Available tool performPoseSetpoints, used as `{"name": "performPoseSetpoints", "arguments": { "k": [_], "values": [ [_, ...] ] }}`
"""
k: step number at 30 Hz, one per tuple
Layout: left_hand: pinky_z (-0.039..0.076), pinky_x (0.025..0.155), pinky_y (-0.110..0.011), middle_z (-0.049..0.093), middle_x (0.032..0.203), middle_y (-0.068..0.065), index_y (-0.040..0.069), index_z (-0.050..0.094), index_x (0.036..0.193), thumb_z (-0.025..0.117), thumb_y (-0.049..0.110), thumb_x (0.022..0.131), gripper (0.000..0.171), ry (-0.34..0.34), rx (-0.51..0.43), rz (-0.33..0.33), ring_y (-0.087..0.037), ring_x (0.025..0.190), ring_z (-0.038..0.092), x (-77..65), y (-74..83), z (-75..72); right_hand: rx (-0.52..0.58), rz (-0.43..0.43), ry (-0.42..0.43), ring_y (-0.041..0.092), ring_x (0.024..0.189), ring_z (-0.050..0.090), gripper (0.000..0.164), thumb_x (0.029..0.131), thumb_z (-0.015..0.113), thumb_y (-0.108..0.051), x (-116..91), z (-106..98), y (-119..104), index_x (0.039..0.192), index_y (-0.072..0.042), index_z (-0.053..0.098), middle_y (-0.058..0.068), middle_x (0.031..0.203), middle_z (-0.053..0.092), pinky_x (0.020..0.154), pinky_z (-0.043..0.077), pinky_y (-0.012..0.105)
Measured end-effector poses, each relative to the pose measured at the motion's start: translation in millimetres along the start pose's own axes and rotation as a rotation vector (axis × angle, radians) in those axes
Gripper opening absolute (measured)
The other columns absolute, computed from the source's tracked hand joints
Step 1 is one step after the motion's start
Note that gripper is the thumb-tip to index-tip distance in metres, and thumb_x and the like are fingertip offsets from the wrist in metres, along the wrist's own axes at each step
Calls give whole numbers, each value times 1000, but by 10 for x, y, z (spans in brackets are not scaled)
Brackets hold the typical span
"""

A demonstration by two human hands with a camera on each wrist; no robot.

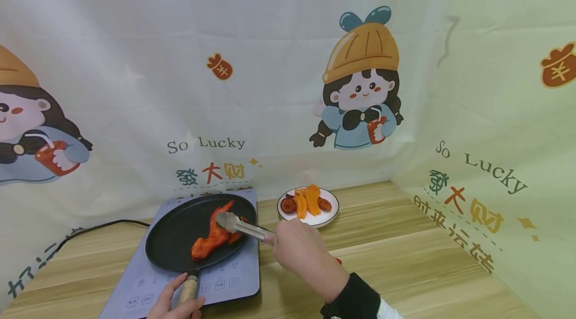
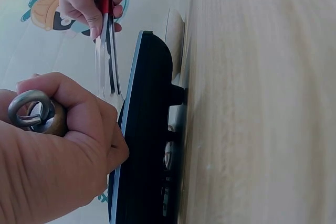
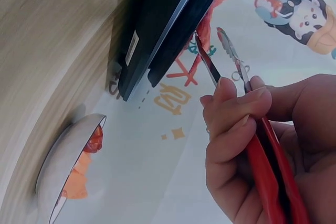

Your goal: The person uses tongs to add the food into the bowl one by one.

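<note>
While the left hand [image 1: 170, 306] wraps the pan handle [image 1: 189, 290], the head view has the right hand [image 1: 294, 246] clamped on tongs [image 1: 253, 229], heads over the red meat piece [image 1: 210, 243] in the pan's [image 1: 168, 239] right half; pan sits toward the cooktop's [image 1: 248, 271] back edge, plate [image 1: 316, 222] of food near the worktop's [image 1: 364, 244] back edge, right of the cooktop. Left wrist view: left hand curled round the handle, metal ring [image 2: 25, 96] sticking out; right hand apart, on the tongs. Right wrist view: right hand round the red grips [image 3: 266, 182], tong arms spread, one tip at the meat; can't tell if it touches.
</note>
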State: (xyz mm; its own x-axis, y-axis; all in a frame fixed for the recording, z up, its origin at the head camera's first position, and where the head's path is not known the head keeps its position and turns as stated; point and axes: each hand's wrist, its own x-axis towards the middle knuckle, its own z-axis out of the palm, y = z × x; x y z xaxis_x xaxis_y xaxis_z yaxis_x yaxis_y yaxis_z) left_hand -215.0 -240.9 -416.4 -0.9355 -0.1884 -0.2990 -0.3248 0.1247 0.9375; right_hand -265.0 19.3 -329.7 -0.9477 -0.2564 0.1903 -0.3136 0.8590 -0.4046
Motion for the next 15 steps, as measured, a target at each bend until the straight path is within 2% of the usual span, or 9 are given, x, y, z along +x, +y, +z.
{"name": "performPoseSetpoints", "arguments": {
  "k": [6, 15],
  "values": [
    [51, 70, -36, 67, 85, -10, -3, 6, 166, 71, 15, 95, 99, -10, 11, 7, -19, 74, 61, -4, -11, -13, -6, 8, -39, 13, 50, 39, 41, 106, 64, -41, 16, 19, -17, 75, -13, 63, -4, 60, 42, 50, 31, 28],
    [50, 70, -36, 67, 85, -10, -1, 7, 166, 73, 16, 94, 99, -8, 20, 5, -19, 74, 60, -7, -4, -6, -54, -69, -2, 12, 49, 39, 46, 106, 63, -44, 22, 51, -23, 69, -16, 61, -5, 59, 38, 49, 31, 28]
  ]
}}
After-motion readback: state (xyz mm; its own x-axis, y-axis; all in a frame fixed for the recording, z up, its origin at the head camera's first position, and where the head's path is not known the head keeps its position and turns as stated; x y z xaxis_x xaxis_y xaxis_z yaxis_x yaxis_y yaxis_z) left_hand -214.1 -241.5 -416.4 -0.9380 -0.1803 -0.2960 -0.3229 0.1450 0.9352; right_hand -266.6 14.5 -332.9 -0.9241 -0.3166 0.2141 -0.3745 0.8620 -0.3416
